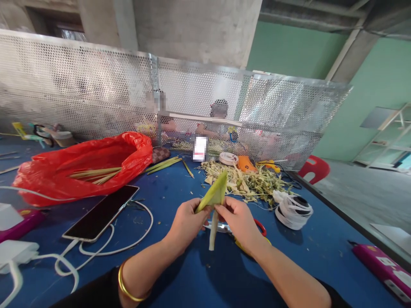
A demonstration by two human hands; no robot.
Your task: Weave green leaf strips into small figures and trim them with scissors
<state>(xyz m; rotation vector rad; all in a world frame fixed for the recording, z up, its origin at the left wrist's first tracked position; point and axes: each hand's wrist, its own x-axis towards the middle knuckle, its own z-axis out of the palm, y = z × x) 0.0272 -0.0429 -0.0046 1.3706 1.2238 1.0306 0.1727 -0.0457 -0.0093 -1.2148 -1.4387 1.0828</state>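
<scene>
A folded green leaf (215, 191), pointed at the top, is held upright between my two hands over the blue table. My left hand (189, 223) grips its lower left edge with thumb and fingers. On the right side, my right hand (239, 220) pinches the base of the leaf. A pale strip (213, 231) hangs down from the leaf between the hands. Scissors (220, 226) with red and yellow handles lie on the table, partly hidden behind my right hand.
Leaf scraps (247, 182) lie ahead, near a tape roll (229, 158). A red bag (83, 167) with strips, a phone (102, 213) and white cables are left. White ribbon (293, 211) and a purple power strip (382, 267) are right. A perforated metal screen (199, 92) stands behind.
</scene>
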